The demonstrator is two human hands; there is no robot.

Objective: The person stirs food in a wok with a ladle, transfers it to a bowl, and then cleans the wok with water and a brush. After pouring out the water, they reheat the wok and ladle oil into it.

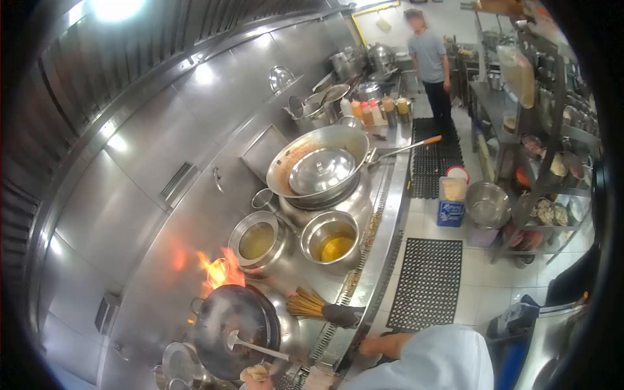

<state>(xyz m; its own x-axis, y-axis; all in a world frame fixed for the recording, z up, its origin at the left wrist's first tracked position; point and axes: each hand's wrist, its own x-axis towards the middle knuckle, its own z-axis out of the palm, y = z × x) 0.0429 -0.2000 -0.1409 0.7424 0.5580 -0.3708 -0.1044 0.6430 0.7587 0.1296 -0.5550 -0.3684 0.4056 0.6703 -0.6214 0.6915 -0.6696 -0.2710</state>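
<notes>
At the bottom edge, my left hand is closed on a crumpled beige cloth against the near rim of a dark wok. A metal ladle lies with its head in the wok and its dark grip over the counter edge. My right hand is low by the counter's front edge, below the white sleeve; its fingers are hidden. Orange flames rise behind the wok. A bamboo brush with a dark wrapped handle lies beside the wok.
Beyond the wok stand a strainer pot, a pot of yellow oil and a large wok with a lid. Sauce bottles stand farther back. Another person stands in the aisle beside shelves. Black mats cover the floor.
</notes>
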